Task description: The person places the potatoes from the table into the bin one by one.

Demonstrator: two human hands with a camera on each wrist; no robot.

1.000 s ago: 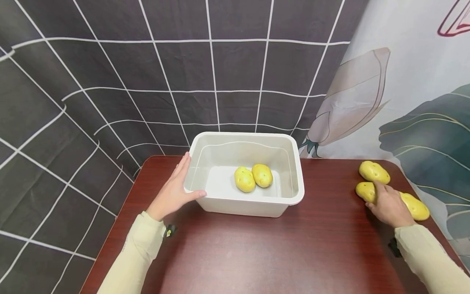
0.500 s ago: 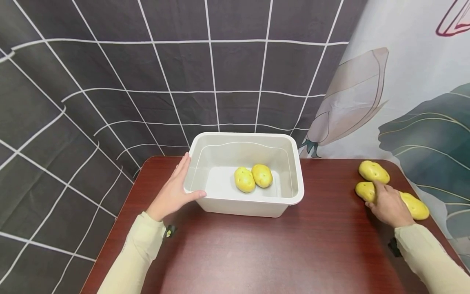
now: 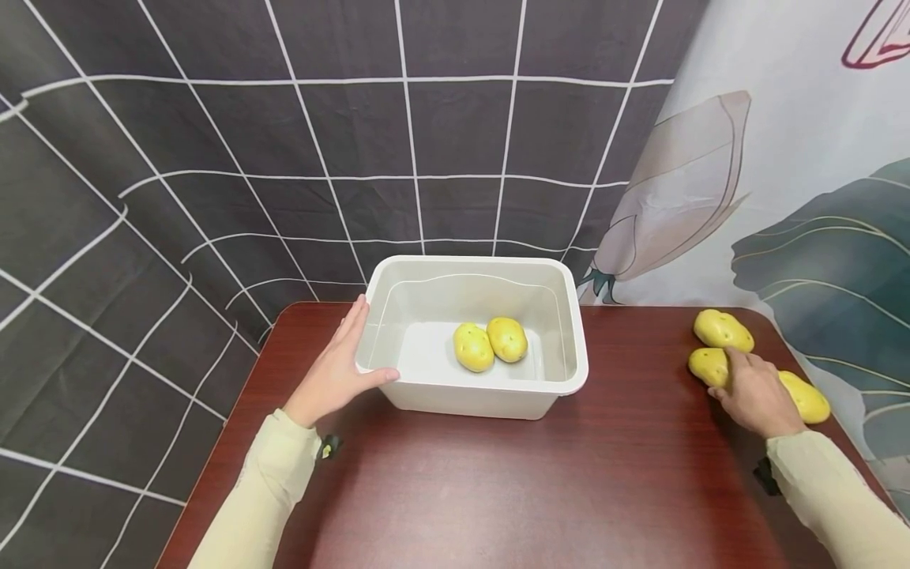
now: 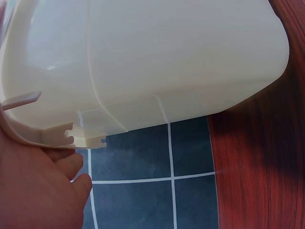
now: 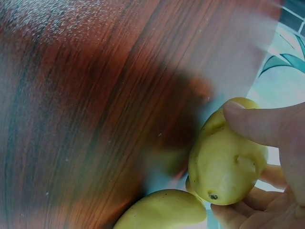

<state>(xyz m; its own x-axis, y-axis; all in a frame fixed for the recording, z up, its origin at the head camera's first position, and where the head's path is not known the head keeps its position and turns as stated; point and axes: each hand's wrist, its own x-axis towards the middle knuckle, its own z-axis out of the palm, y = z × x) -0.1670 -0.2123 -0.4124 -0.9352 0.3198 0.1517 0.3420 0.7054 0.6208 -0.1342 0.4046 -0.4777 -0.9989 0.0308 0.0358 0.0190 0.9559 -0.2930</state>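
A white plastic bin [image 3: 475, 401] stands near the table's back edge, with two yellow potatoes [image 3: 490, 345] side by side on its floor. My left hand [image 3: 337, 371] holds the bin's left front corner, the thumb along the front rim. In the left wrist view, curled fingers [image 4: 71, 164] show below the rim. At the far right, my right hand [image 3: 757, 395] grips a potato [image 5: 224, 162] between thumb and fingers, partly covering it in the head view. One potato [image 3: 723, 330] lies just behind it, and another potato [image 3: 805, 397] shows to the right of the hand.
The reddish-brown wooden table [image 3: 498, 490] has its right edge close to the loose potatoes. A dark gridded curtain [image 3: 455, 134] hangs behind and at the left. A white printed curtain [image 3: 796, 142] hangs at the back right.
My right hand and the gripped potato have shifted very slightly up and back. The left hand and the bin hold still.
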